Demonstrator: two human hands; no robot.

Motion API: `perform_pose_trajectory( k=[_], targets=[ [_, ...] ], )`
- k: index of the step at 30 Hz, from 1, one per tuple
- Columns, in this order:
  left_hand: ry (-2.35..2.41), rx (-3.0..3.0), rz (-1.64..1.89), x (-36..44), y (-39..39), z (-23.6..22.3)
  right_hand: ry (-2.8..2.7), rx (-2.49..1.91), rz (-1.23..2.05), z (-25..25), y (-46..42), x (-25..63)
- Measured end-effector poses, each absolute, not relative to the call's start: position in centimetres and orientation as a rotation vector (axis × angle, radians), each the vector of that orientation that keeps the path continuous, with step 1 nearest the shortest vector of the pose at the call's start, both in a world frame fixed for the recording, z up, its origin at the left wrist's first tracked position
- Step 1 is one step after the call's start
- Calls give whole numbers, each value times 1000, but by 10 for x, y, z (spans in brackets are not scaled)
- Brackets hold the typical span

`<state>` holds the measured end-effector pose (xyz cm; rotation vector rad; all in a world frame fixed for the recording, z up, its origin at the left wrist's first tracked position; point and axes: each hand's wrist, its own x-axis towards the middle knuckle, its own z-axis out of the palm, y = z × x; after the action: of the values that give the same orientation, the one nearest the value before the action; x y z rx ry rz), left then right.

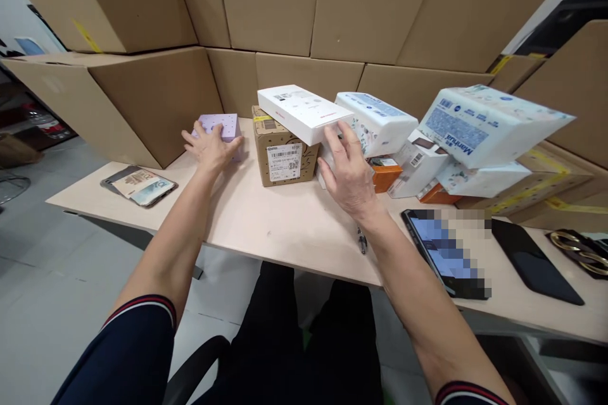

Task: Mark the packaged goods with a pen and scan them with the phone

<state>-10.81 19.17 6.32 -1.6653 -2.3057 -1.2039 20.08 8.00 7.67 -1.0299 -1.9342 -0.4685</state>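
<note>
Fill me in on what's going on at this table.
A person at the table has both hands on boxes. The left hand is spread over a purple box; the right hand's fingers are at the right end of a flat white box, which lies over a labelled brown carton. A printed white pack sits just to the right.

Single view from the wearer's head, facing forward and downward at close range. The left hand [209, 147] and right hand [350, 176] lie around mid-frame; the legs [266, 329] fill the bottom centre. The counter [285, 224] spans the frame, its front edge slanting down rightwards; stacked cardboard boxes [266, 6] close off the top, and floor [38, 247] appears at far left.
</note>
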Motion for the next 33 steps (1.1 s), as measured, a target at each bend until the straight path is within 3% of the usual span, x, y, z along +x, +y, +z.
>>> perform_pose_trajectory(
  k=[6,15,20,27,33],
  targets=[
    [-2255,-1674,-1317,-109,161,68,-1873,-1026,-387,76,73,202],
    [-2079,-1699,-1218,-82,-4,52,-1916,-989,-354,80,60,192],
    [-1764,-1931,-1190,-72,-67,43,-2037,-1031,-150,77,51,192],
    [-1158,-2670,-1210,-58,-41,44,-2170,-1074,647,72,32,214],
    [-1526,-2552,-1623,-30,3,19,-1916,-1258,777,64,34,243]
  ],
)
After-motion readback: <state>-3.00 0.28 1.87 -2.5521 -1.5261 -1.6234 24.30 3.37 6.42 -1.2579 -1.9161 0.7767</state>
